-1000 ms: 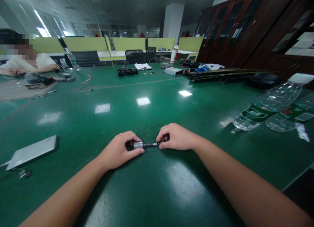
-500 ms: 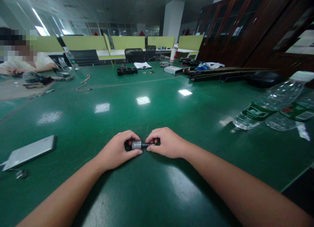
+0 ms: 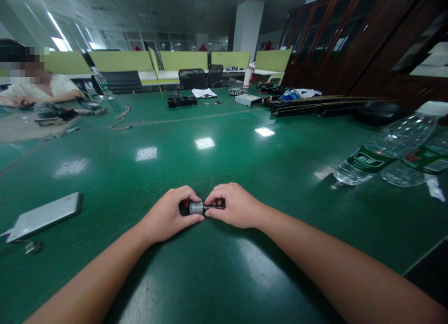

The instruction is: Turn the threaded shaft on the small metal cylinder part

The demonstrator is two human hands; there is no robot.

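Note:
Between my hands a small silver cylinder, which looks like a small motor (image 3: 196, 208), lies on its side at the green tabletop, with a dark ribbed shaft (image 3: 214, 207) pointing right. My left hand (image 3: 172, 215) grips the cylinder, fingers behind it and thumb along its near side. My right hand (image 3: 235, 206) pinches the shaft close to where it meets the cylinder. The far side of the cylinder and part of the shaft are hidden by my fingers.
A silver flat box (image 3: 45, 216) lies at left with a small metal piece (image 3: 33, 247) beside it. Clear plastic bottles (image 3: 381, 149) stand at right. A black tray (image 3: 182, 101), dark metal strips (image 3: 315, 107) and a cord (image 3: 121, 120) lie farther back. A person (image 3: 38, 88) sits at far left.
My right fingers have slid left along the shaft, nearer the cylinder. My left hand keeps its grip on the cylinder, and the view has shifted only slightly.

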